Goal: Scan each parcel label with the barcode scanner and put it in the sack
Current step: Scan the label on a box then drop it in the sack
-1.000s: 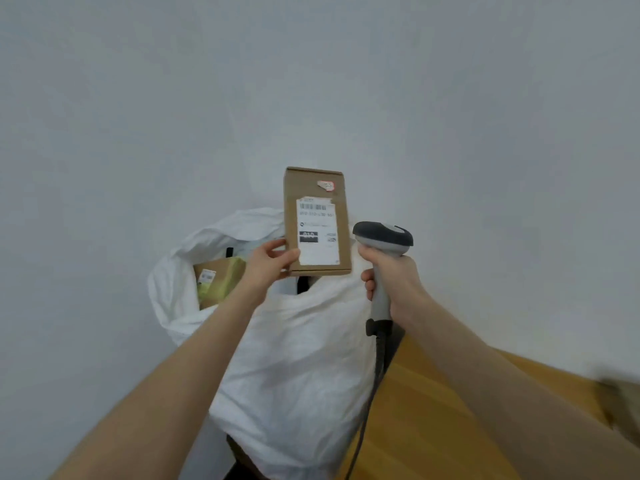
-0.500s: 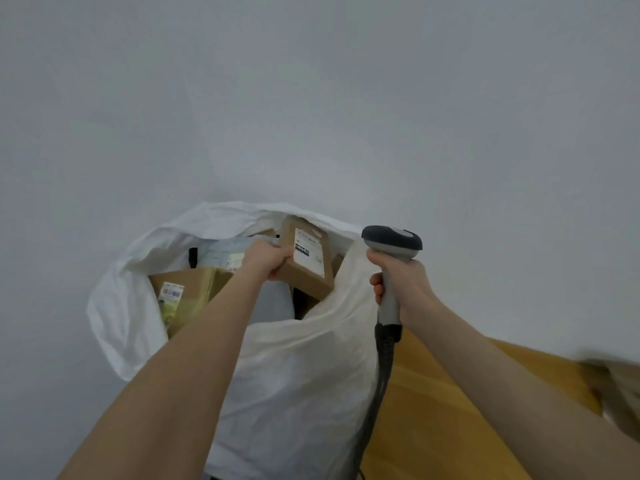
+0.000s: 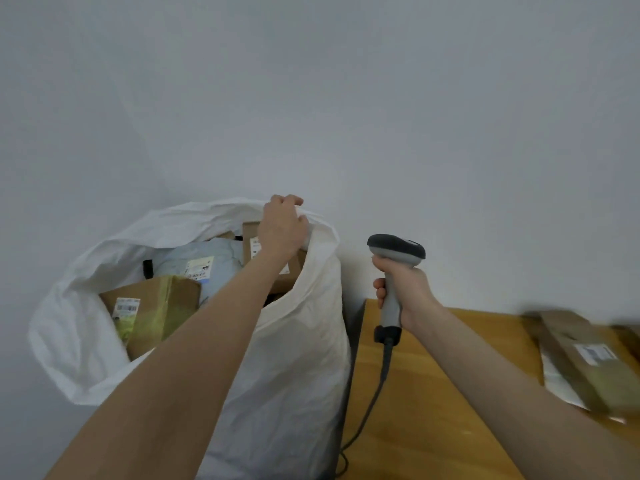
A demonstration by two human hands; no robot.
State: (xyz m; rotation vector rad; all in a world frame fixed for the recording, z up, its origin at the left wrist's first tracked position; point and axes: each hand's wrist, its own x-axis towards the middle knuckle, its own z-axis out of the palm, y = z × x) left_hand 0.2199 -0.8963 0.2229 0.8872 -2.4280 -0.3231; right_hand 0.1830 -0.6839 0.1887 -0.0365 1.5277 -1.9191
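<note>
Grey wall (image 3: 311,98), left hand (image 3: 282,230) gripping sack (image 3: 294,358), right hand (image 3: 407,289) gripping scanner (image 3: 396,249)

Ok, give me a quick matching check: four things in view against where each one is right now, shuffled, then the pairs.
1 barcode scanner
2 taped brown box
3 grey mailer
4 blurred parcel

A on the wooden table
B in the sack, left side
C in the right hand
D in the sack, middle

Pairs: 1-C, 2-B, 3-D, 4-A
</note>
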